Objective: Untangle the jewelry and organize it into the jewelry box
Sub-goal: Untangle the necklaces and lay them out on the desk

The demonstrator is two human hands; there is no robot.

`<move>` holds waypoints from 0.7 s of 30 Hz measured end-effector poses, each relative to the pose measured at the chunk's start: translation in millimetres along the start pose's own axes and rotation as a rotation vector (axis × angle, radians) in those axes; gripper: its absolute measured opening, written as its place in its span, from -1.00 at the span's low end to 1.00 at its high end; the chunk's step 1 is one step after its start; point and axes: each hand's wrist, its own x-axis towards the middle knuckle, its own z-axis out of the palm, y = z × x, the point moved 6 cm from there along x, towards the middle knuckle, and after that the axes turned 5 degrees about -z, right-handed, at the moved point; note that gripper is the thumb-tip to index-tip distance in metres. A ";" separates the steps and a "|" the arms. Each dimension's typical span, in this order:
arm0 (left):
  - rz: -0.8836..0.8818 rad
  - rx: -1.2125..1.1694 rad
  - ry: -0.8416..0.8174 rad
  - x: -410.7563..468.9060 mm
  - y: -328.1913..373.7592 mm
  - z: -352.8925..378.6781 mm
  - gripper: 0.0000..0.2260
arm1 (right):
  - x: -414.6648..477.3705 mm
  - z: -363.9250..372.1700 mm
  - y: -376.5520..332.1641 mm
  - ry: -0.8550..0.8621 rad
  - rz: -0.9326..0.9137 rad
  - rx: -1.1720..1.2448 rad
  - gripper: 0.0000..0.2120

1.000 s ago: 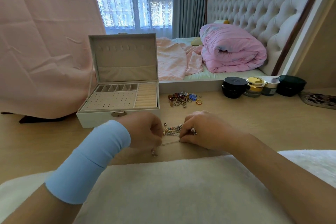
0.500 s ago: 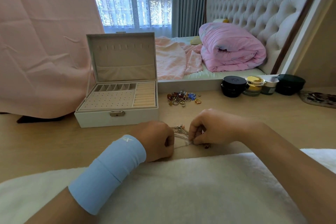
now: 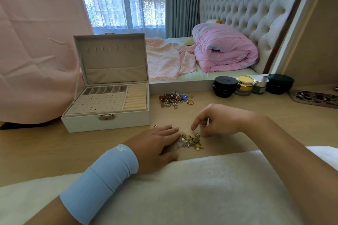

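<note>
On the wooden table [image 3: 54, 148] near a bed [image 3: 210, 76], tangled jewelry [image 3: 190, 140] is touched by the flat left hand [image 3: 157, 144]; the right hand [image 3: 217, 122] is loosely curled, seemingly empty.

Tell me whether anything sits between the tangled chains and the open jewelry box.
Nothing tall does. The tangled chains lie right of the jewelry box, whose lid stands open. Only the left hand, flat beside them, and one small loose piece near the box's front corner lie between.
</note>
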 end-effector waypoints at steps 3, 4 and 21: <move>-0.035 -0.002 0.000 -2.6 -4.3 -5.0 -0.42 | 2.9 4.4 -2.0 0.007 -0.026 0.023 -0.78; -0.045 0.008 0.010 -3.5 -5.2 -6.5 -0.42 | 2.9 3.9 -0.9 0.020 -0.029 0.031 -0.80; -0.149 -0.142 0.140 36.4 5.3 -34.5 -0.78 | 1.2 -10.4 26.1 0.186 0.003 0.238 -0.89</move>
